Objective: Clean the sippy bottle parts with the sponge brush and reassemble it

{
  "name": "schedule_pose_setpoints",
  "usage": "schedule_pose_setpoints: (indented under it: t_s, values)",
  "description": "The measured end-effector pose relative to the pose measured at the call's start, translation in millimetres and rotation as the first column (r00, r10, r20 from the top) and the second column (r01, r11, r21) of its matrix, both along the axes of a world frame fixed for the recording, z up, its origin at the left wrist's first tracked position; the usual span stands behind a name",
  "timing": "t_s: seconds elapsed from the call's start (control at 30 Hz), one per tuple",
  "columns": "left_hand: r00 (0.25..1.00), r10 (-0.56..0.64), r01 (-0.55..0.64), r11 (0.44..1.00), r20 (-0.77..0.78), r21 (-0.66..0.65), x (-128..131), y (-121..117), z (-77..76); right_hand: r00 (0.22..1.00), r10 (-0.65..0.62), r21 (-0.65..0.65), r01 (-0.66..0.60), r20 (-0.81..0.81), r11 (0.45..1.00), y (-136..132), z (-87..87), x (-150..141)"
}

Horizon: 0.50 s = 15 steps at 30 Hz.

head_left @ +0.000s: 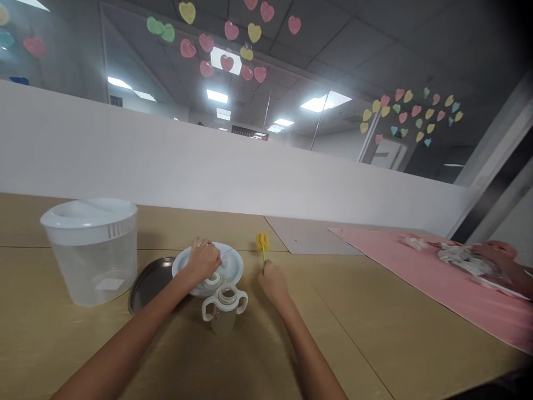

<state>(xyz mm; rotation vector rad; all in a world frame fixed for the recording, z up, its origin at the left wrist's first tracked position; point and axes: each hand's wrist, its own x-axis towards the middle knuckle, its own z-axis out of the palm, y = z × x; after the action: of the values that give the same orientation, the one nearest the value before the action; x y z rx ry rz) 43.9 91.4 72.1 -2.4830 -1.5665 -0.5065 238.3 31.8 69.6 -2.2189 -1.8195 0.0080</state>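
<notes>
I'm watching the left hand (202,261) with its fingers pressed together on a white lid (231,265), while the right hand (275,284) is pinching a yellow sponge brush (262,242) upright, just beside the lid, near a two-handled cup (225,314).

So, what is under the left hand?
A round white plastic dish; the left hand covers part of it, so anything beneath the palm cannot be seen.
</notes>
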Motion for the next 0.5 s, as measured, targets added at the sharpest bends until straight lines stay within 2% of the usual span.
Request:
schedule_pose_setpoints:
  t_s: [0.1, 0.2, 0.3, 0.4, 0.5]
  values:
    - [0.996, 0.011, -0.007, 0.999, 0.086, -0.044, -7.5, -5.4, 12.4, 0.999, 0.002, 0.166, 0.003, -0.032, 0.986, -9.8, 9.8, -8.4]
    - [0.977, 0.004, 0.011, 0.998, 0.212, -0.069, -13.0, -10.3, 27.8, 0.984, 0.176, 0.311, -0.161, -0.022, 0.937, -15.0, 3.6, -21.0]
    - [0.950, 0.001, 0.008, 1.000, 0.312, -0.028, -17.2, -15.9, 44.1, 0.943, 0.334, 0.407, -0.309, 0.011, 0.860, -14.6, -9.4, -27.6]
    - [0.927, -0.011, 0.002, 1.000, 0.374, 0.025, -21.0, -22.2, 57.4, 0.910, 0.409, 0.498, -0.328, -0.059, 0.802, -12.2, -17.0, -27.3]
    - [0.903, -0.033, -0.001, 0.997, 0.429, 0.079, -23.9, -27.8, 65.8, 0.864, 0.474, 0.555, -0.315, -0.169, 0.770, -11.2, -17.7, -26.3]
